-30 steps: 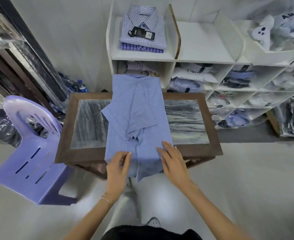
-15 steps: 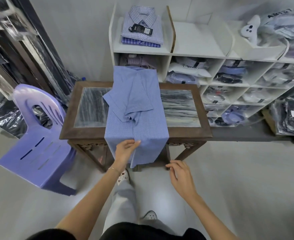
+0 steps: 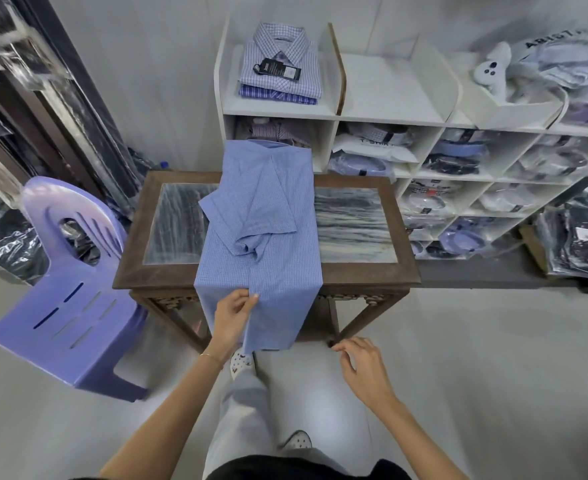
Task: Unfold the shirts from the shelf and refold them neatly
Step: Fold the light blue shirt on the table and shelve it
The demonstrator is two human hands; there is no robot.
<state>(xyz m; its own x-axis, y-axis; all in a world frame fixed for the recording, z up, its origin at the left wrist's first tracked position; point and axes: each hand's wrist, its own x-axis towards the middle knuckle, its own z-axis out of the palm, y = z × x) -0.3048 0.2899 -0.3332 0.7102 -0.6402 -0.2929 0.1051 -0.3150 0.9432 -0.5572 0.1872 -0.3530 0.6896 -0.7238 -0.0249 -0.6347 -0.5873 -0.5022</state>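
A light blue checked shirt (image 3: 264,230) lies face down along the small wooden table (image 3: 365,275), sides and sleeves folded in, its tail hanging over the near edge. My left hand (image 3: 232,315) pinches the hanging tail near its middle fold. My right hand (image 3: 361,365) hovers below and right of the tail, fingers loosely curled, holding nothing. A white shelf unit (image 3: 337,112) behind the table carries a stack of folded checked shirts (image 3: 280,71) in its top left compartment.
A purple plastic chair (image 3: 67,299) stands left of the table. Bagged shirts fill the lower shelf compartments (image 3: 458,188). Dark bagged garments (image 3: 576,244) lie on the floor at right. Wrapped items lean against the left wall (image 3: 26,98). My legs and shoes stand in front of the table.
Both hands left the shirt's top surface at the table edge. The left hand took hold of the hanging tail. The right hand dropped away below and to the right. The view pulled back.
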